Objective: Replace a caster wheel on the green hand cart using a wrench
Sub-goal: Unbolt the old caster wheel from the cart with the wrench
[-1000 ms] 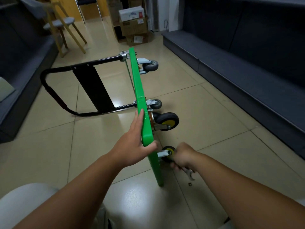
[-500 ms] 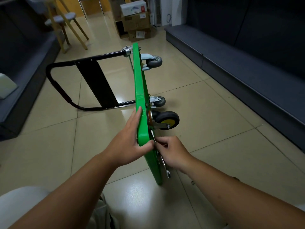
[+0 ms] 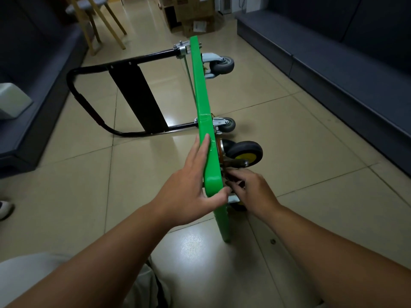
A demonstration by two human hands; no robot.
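The green hand cart [image 3: 201,90] stood on its long edge on the tiled floor [image 3: 311,141], with its deck upright and its wheels pointing right. The left hand [image 3: 191,192] lay with straight fingers along the deck's top face, and its thumb hooked round the rounded near corner, so that its grip was clamped on the cart. The right hand [image 3: 253,192] curled against the underside just below the black caster wheel [image 3: 245,152] with the yellow hub. Whether its grip held anything could not be told.

Two smaller grey casters [image 3: 222,65] sat farther along the deck. The black tubular handle [image 3: 89,107] lay out flat to the left. A small round part [image 3: 273,241] lay loose on the glossy beige tiles near the cart's lower corner.

Open floor ran on both sides, bounded by dark padded benches [image 3: 333,63]. Beyond stood a wooden chair [image 3: 97,18] and cardboard boxes [image 3: 193,16], whose labels were too small to read.
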